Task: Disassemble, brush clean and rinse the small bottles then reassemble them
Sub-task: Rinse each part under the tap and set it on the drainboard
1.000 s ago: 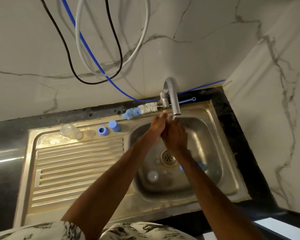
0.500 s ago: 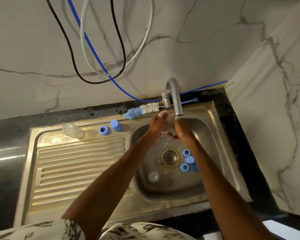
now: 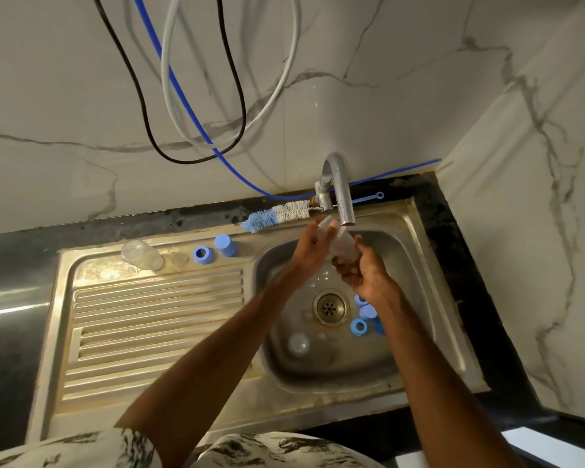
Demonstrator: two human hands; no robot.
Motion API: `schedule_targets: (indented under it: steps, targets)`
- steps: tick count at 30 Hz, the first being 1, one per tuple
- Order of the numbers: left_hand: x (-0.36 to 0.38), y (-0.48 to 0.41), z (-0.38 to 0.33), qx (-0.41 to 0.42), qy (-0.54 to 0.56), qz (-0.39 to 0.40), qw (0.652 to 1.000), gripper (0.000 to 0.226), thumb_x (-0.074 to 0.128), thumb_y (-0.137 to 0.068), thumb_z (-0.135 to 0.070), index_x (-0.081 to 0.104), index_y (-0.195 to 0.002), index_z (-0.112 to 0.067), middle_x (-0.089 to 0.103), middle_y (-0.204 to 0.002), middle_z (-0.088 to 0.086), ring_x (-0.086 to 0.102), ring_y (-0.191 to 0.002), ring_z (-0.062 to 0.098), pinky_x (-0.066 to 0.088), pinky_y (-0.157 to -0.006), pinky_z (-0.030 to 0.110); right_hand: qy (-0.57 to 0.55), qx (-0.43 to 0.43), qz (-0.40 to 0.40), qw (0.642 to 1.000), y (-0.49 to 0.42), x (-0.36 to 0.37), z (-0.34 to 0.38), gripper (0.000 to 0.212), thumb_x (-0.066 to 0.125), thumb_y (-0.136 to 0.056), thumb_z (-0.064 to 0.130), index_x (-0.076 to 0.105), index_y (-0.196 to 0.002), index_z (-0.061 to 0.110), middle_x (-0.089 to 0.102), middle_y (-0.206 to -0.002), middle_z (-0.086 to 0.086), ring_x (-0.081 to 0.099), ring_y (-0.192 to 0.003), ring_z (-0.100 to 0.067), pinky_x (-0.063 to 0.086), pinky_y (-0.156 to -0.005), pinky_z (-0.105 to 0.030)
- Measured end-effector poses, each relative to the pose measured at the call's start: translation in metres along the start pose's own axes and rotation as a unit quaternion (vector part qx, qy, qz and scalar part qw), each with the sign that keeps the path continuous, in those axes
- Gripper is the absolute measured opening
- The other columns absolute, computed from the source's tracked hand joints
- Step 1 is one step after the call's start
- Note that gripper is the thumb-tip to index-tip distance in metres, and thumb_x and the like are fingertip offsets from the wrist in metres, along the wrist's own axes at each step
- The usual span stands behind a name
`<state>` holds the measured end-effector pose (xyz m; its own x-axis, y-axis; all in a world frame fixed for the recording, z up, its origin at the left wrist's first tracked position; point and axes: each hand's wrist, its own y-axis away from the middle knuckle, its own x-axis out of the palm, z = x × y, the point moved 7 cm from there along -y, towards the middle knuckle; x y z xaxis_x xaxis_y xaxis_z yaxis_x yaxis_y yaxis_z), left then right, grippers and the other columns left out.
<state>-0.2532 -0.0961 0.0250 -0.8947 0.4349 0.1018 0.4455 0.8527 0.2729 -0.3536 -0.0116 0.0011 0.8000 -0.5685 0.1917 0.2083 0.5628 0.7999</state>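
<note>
Left grip and right grip both wrap one clear bottle under the tap. You're rinsing; next probably turn it, then empty it.

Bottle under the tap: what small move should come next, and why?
Probably rotate the bottle under the tap to rinse all round: the left hand and right hand hold it tilted just below the spout, over the sink.

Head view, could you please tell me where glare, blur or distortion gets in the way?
Head view: glare streaks the dark counter at left; the wide-angle lens skews the steel sink outline; the clear bottle under the tap looks soft.
</note>
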Motion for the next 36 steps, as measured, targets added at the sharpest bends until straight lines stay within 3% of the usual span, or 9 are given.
schedule_targets:
  steps: [4,10,14,19,24,27,30,32,36]
  targets:
    - [-0.007,0.001,-0.003,0.023,-0.112,-0.052,0.992,0.049,0.06,-0.095,-0.05,0.065,-0.126,-0.014,0.071,-0.116,0.009,0.072,-0.099,0.018,0.063,-0.08,0.037,-0.023,-0.035,0.054,0.998,-0.002,-0.003,0.002,0.064,0.053,-0.096,0.064,0.069,-0.105,0.002,0.068,-0.076,-0.008,0.056,-0.056,-0.011,0.045,-0.049,-0.022]
    - [-0.019,0.004,-0.015,0.047,-0.142,-0.149,0.977,0.036,0.083,-0.083,-0.028,0.075,-0.115,-0.014,0.076,-0.112,0.002,0.073,-0.089,0.008,0.063,-0.071,0.027,-0.062,-0.055,0.126,0.989,-0.001,-0.008,0.001,0.044,0.068,-0.096,0.037,0.066,-0.123,0.003,0.07,-0.108,-0.018,0.067,-0.09,-0.024,0.053,-0.081,-0.037]
    - [-0.017,0.006,-0.004,0.052,-0.15,-0.088,0.983,0.037,0.083,-0.084,-0.02,0.072,-0.118,-0.014,0.074,-0.116,0.002,0.074,-0.098,0.012,0.062,-0.079,0.03,0.104,-0.104,0.153,0.977,-0.005,-0.02,0.004,0.039,0.067,-0.096,0.026,0.063,-0.132,0.009,0.068,-0.128,-0.017,0.066,-0.116,-0.034,0.054,-0.097,-0.046]
    - [-0.013,-0.001,0.007,0.051,-0.241,0.036,0.968,0.039,0.076,-0.089,-0.014,0.067,-0.127,-0.013,0.071,-0.121,0.003,0.07,-0.105,0.01,0.06,-0.092,0.034,0.231,-0.164,0.132,0.95,-0.004,-0.018,0.008,0.055,0.081,-0.084,0.022,0.059,-0.135,0.021,0.07,-0.126,-0.006,0.067,-0.117,-0.027,0.055,-0.097,-0.054]
    - [-0.012,-0.017,-0.003,-0.027,-0.195,0.004,0.98,0.087,0.083,-0.079,-0.017,0.036,-0.152,-0.015,0.043,-0.148,0.007,0.05,-0.128,0.024,0.054,-0.099,0.044,0.25,-0.227,0.077,0.938,-0.009,-0.009,0.021,0.044,0.076,-0.088,0.008,0.061,-0.127,0.022,0.07,-0.118,0.002,0.068,-0.111,-0.018,0.055,-0.098,-0.04]
    - [-0.011,-0.026,-0.003,-0.04,-0.198,-0.041,0.978,0.056,0.065,-0.08,-0.019,0.046,-0.132,-0.009,0.043,-0.126,0.006,0.043,-0.114,0.023,0.043,-0.093,0.04,0.256,-0.246,0.066,0.932,-0.015,-0.007,0.026,0.053,0.078,-0.083,0.004,0.054,-0.124,0.026,0.063,-0.119,0.008,0.061,-0.117,-0.019,0.049,-0.105,-0.044]
    - [-0.016,-0.034,0.013,-0.02,-0.156,-0.039,0.987,0.033,0.046,-0.075,-0.023,0.045,-0.099,-0.002,0.05,-0.087,0.014,0.049,-0.078,0.026,0.048,-0.068,0.042,0.297,-0.252,0.054,0.919,-0.023,-0.009,0.022,0.06,0.08,-0.081,0.004,0.053,-0.131,0.023,0.063,-0.123,0.003,0.06,-0.123,-0.027,0.051,-0.104,-0.047]
    - [-0.012,-0.034,0.006,0.007,-0.157,-0.01,0.987,0.013,0.043,-0.08,-0.011,0.042,-0.092,-0.007,0.042,-0.074,0.006,0.041,-0.065,0.015,0.04,-0.054,0.028,0.327,-0.261,0.038,0.907,-0.022,-0.009,0.023,0.066,0.081,-0.081,0.001,0.051,-0.137,0.018,0.061,-0.122,0.005,0.061,-0.121,-0.023,0.053,-0.099,-0.037]
    - [-0.015,-0.034,-0.001,-0.031,-0.139,-0.039,0.989,0.019,0.042,-0.081,0.007,0.042,-0.089,-0.011,0.041,-0.078,0.004,0.041,-0.068,0.016,0.037,-0.051,0.024,0.34,-0.259,0.024,0.904,-0.025,-0.008,0.023,0.069,0.08,-0.081,-0.001,0.049,-0.141,0.01,0.061,-0.124,0.0,0.062,-0.105,-0.008,0.051,-0.076,-0.013]
